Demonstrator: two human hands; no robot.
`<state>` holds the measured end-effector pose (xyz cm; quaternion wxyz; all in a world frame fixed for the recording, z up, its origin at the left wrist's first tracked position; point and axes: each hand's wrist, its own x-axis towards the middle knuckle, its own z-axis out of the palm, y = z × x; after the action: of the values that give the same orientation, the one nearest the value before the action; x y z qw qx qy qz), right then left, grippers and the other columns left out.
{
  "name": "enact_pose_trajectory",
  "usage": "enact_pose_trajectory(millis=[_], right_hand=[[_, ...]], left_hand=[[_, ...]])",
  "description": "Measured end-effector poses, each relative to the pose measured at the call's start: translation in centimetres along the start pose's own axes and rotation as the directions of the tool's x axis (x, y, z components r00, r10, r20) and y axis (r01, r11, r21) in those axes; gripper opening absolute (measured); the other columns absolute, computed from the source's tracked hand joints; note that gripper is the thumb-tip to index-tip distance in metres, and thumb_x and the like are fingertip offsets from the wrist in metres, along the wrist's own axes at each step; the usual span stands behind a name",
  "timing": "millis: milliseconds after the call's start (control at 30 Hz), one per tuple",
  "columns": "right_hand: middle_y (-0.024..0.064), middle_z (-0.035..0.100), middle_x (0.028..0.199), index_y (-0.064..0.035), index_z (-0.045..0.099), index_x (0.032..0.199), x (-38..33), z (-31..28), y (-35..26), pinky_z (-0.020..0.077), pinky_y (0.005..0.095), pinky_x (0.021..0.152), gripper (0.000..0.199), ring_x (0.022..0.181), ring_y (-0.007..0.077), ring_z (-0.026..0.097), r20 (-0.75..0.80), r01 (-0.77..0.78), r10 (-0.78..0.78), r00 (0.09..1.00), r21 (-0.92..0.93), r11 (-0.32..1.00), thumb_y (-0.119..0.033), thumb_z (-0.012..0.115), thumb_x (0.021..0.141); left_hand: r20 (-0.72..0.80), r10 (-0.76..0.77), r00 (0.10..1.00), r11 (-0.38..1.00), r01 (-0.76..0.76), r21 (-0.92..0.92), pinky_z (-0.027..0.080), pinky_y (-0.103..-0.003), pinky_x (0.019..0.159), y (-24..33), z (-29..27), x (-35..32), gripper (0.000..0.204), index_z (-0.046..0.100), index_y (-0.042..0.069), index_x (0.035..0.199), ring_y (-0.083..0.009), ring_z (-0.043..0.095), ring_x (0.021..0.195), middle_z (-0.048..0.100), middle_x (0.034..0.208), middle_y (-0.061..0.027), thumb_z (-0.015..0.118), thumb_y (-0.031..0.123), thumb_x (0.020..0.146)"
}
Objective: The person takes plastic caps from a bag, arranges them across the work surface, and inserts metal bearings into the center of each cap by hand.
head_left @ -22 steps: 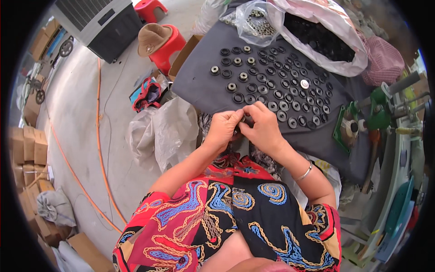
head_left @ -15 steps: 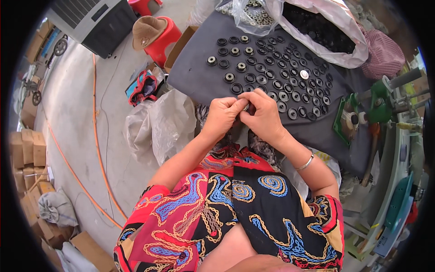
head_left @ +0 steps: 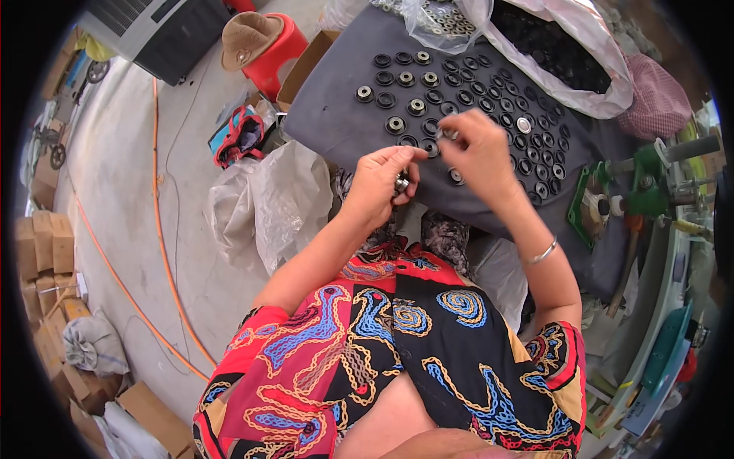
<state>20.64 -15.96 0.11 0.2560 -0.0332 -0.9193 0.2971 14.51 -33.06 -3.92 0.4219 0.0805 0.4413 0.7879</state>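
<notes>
Since the earlier frame our hands have drawn apart: they were pressed together over one small part at the near edge of the table, and now our right hand (head_left: 478, 157) has lifted away and reaches over the rows of rings. Our left hand (head_left: 382, 183) stays low by the near edge, its grip curled closed around a small metal ring part (head_left: 402, 183) that glints between fingers and palm. On the right hand the thumb and forefinger come together in a pinch just above a black ring (head_left: 451, 135); whether they already clasp it, we cannot tell. A silver bangle (head_left: 541, 253) sits on our right wrist.

Before us lies the grey table (head_left: 329, 122), covered with many black rubber rings (head_left: 489, 92) set in rows, some with metal centres. At its far side stands an open plastic bag of black parts (head_left: 550, 53). To the left, on the concrete floor, we see a crumpled clear bag (head_left: 267, 199), a red stool (head_left: 279, 57) with a brown hat (head_left: 246, 37) on it, and an orange hose (head_left: 157, 229). A green tool (head_left: 646, 183) stands at the right.
</notes>
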Motion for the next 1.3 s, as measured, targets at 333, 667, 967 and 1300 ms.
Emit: enact_pose_trajectory(millis=[333, 667, 967, 1300], right_hand=[[0.0153, 0.066, 0.090, -0.0012, 0.069, 0.096, 4.3, 0.4, 7.6, 0.0511, 0.0378, 0.077, 0.025, 0.081, 0.0312, 0.064, 0.169, -0.210, 0.242, 0.955, -0.188, 0.959, -0.009, 0.067, 0.072], [0.0171, 0.060, 0.086, -0.0031, 0.063, 0.087, 6.3, 2.5, 11.1, 0.0473, 0.0458, 0.074, 0.020, 0.086, 0.0366, 0.058, 0.247, 0.026, 0.086, 0.965, -0.421, 0.907, -0.016, 0.067, 0.072], [0.0185, 0.066, 0.076, 0.0055, 0.069, 0.083, 5.3, 1.6, 7.6, 0.0513, 0.0361, 0.066, 0.025, 0.071, 0.0305, 0.065, 0.250, -0.151, 0.223, 0.942, -0.277, 0.949, -0.001, 0.076, 0.060], [0.0135, 0.063, 0.073, 0.0030, 0.066, 0.081, 5.8, 0.3, 6.3, 0.0490, 0.0354, 0.064, 0.023, 0.069, 0.0272, 0.063, 0.243, -0.046, 0.138, 0.960, -0.352, 0.935, -0.002, 0.075, 0.061]], left_hand=[[-0.095, -0.027, 0.995, 0.984, 0.010, -0.180, 0.035, -0.022, 0.039, 0.5, -2.4, 1.7, 0.022, 0.060, -0.004, 0.097, -0.0163, 0.055, 0.056, 0.057, 0.072, -0.0071, 0.051, 0.016, 0.095], [-0.175, -0.095, 0.980, 0.979, 0.060, -0.195, 0.035, -0.028, 0.038, 2.9, -1.8, 2.0, 0.013, 0.061, -0.002, 0.085, -0.0171, 0.052, 0.048, 0.055, 0.061, -0.0089, 0.061, 0.011, 0.083], [-0.132, 0.034, 0.991, 0.986, -0.055, -0.158, 0.033, -0.022, 0.037, 0.8, -3.6, 0.9, 0.020, 0.061, 0.000, 0.096, -0.0120, 0.053, 0.052, 0.057, 0.068, -0.0047, 0.050, 0.017, 0.096], [-0.104, -0.001, 0.995, 0.977, -0.021, -0.213, 0.035, -0.023, 0.039, 1.4, -3.0, 1.3, 0.025, 0.061, 0.001, 0.096, -0.0135, 0.054, 0.055, 0.057, 0.070, -0.0042, 0.047, 0.022, 0.098]])
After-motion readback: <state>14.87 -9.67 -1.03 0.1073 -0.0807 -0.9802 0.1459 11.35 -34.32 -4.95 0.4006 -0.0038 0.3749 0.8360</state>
